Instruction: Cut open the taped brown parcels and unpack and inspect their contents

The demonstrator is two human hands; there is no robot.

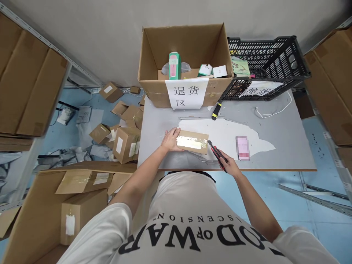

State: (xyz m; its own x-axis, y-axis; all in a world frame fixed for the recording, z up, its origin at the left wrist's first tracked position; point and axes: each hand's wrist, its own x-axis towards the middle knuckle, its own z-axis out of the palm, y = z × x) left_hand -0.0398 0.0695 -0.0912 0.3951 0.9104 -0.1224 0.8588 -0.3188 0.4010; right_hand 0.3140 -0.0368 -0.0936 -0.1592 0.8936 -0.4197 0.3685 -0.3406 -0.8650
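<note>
My left hand [171, 140] grips the left end of a small brown cardboard box [189, 148], which has clear tape and a white label on the side facing up. A black and red utility knife [217, 154] is wrapped in the fingers of my right hand [230, 165]. Its tip is at the right end of the box; I cannot tell whether it touches. Under the box lies a torn white sheet [225, 128] on the grey table [291, 135].
Behind stand a large open carton [154, 88] holding small boxes, and a black plastic crate [275, 69]. A yellow and black cutter [216, 111], a phone [242, 148] and a white cable [277, 113] lie on the table. Cardboard boxes [125, 145] crowd the floor at left.
</note>
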